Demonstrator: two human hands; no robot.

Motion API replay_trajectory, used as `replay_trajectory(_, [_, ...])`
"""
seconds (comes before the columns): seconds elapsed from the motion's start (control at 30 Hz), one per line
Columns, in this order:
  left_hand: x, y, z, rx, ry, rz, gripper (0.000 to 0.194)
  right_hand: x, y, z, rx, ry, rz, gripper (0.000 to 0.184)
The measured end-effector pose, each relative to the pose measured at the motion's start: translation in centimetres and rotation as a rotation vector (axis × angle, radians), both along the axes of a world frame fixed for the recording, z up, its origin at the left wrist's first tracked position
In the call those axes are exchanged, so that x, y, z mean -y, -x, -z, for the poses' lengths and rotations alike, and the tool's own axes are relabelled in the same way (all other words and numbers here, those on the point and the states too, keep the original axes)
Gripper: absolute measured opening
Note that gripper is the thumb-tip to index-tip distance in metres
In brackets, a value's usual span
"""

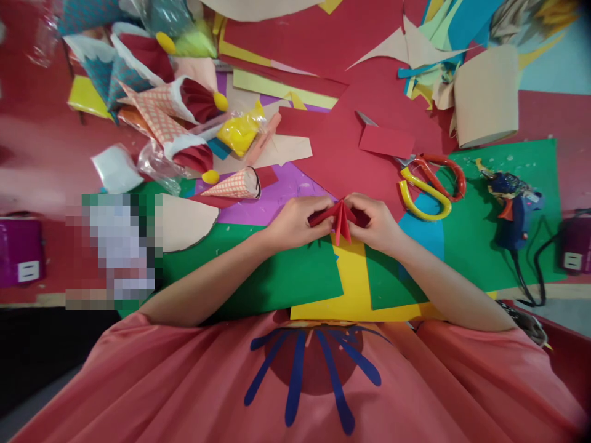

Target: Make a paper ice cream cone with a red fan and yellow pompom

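Between my two hands is a red piece of paper [340,224], pleated like a fan, its folds spreading downward. My left hand [302,220] pinches its left part and my right hand [373,223] its right part. Both sets of fingers are closed, and they hide the paper's ends. To the right of my right hand lie scissors [427,184] with red and yellow handles; a red paper strip [386,141] covers part of their blades. A checkered paper cone [237,184] rests to the left, above a cream half-round piece of paper [184,223].
A glue gun [519,212] with a cord sits on green paper [549,160] at the right. Finished-looking cones [154,123] with white trim and red pleats pile up at the upper left, beside a yellow packet [240,132]. Paper scraps [415,46] and a cream roll [487,98] lie at the upper right.
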State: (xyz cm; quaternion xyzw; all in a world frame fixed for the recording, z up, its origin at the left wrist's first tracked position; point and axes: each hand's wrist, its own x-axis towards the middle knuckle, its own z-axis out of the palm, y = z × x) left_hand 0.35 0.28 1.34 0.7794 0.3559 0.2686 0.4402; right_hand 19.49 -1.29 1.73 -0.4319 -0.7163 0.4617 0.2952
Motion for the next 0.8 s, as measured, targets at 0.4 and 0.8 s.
replay_trajectory(0.4, [-0.08,-0.05,0.23,0.012,-0.164,0.011,0.027,0.21,-0.29,0.09,-0.017,0.008,0.016,0.019])
replay_trajectory(0.8, [0.35,0.09,0.60,0.030,-0.441,-0.060,0.005,0.15,-0.10,0.60,0.039,-0.377,0.035,0.010])
